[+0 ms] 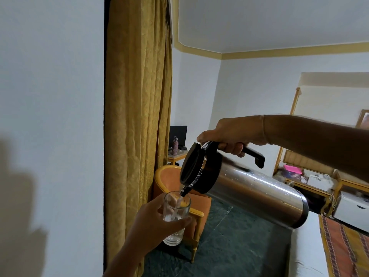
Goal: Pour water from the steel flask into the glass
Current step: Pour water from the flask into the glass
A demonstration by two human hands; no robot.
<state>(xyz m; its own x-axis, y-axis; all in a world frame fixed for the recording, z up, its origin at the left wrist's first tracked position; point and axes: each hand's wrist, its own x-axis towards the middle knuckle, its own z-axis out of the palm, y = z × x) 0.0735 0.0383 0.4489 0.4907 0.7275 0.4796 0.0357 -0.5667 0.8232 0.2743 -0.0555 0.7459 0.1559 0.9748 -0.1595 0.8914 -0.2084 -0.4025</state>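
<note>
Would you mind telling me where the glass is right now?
In the head view the glass sits low and left of centre, held in the left hand just under the spout of the tilted steel flask.

The left hand (151, 218) wraps the glass (175, 216), hiding its middle at the near side; the left forearm runs off the bottom edge at 6 o'clock. The right hand (229, 136) covers part of the flask (249, 188) handle, and its arm leaves the frame at 3 o'clock. Shelf items (293, 172) at 3 o'clock are too blurred to identify. The small bottle (175, 145) on the far table is too small to make out.
</note>
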